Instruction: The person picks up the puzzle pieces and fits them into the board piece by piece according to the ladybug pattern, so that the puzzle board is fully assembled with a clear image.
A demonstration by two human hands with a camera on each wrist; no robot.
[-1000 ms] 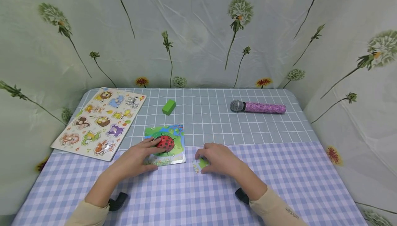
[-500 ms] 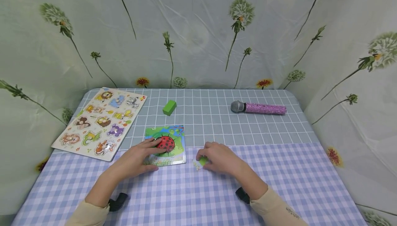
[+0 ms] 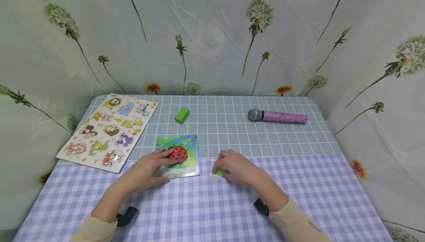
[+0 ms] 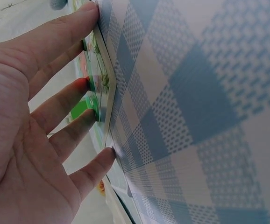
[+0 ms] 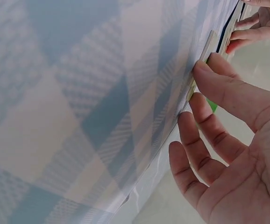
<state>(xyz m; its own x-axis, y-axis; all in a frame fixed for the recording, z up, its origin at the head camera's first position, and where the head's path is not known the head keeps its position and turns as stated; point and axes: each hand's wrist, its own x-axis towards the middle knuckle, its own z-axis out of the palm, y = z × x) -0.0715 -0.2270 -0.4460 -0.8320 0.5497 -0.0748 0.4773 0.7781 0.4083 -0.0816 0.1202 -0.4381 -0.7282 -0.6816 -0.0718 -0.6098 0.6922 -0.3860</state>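
A square ladybug jigsaw puzzle (image 3: 190,161) lies on the table left of the middle. My left hand (image 3: 147,168) rests on its left part, fingers spread over the picture, with the thumb by the near edge. The left wrist view shows that hand's (image 4: 37,126) fingertips at the board. To the right of the puzzle, my right hand (image 3: 237,168) pinches a small green and white puzzle piece (image 3: 216,176) low over the checked cloth. In the right wrist view the thumb and index finger of the right hand (image 5: 233,126) hold the piece (image 5: 210,44), which is partly hidden.
An animal peg puzzle board (image 3: 106,133) lies at the left. Behind the ladybug puzzle sits a green block (image 3: 182,115). A microphone with a pink glittery handle (image 3: 282,117) lies at the back right. Flowered fabric (image 3: 212,39) hangs behind the table (image 3: 229,135).
My right hand has shifted slightly right and away from me, and the piece in its fingers has turned a little. The left hand stays on the puzzle.
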